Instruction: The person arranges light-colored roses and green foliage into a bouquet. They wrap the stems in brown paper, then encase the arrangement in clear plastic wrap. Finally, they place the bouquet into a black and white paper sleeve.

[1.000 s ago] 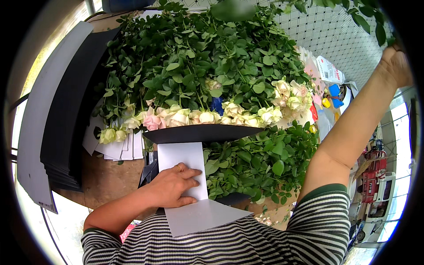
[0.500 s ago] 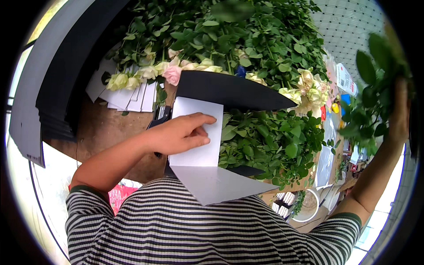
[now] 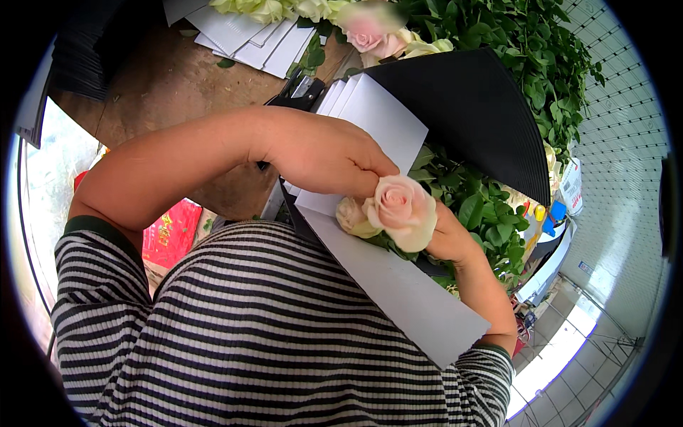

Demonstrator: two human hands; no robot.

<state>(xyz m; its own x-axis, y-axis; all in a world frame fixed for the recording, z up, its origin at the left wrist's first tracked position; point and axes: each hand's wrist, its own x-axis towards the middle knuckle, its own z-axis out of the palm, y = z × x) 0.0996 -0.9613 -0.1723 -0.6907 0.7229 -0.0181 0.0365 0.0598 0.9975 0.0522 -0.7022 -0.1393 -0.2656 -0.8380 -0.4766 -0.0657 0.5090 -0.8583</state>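
Observation:
Two pale pink roses are in front of me: a large open bloom [image 3: 402, 208] and a smaller bloom [image 3: 353, 218] to its left. My right hand [image 3: 449, 233] is closed behind the large bloom and grips the roses; their stems are mostly hidden. From the left, my left hand [image 3: 327, 153] reaches over with bent fingers pressed together against the edge of the large bloom. Whatever they pinch is out of sight. Beneath the flowers lies a grey-white card flap [image 3: 398, 285], and white folded sheets [image 3: 380, 114] stand upright behind my left hand.
Behind the sheets fans a stack of black card [image 3: 469, 114]. Cut green foliage [image 3: 491, 220] lies beyond my right hand, with more roses [image 3: 366, 32] at the back. White paper pieces [image 3: 249, 39] rest on the brown tabletop [image 3: 171, 78]. A red packet [image 3: 171, 231] is at lower left.
My right hand has come in from the far right to the middle, bringing roses over the card. My left hand has gone from the white sheet to the bloom. The view has shifted.

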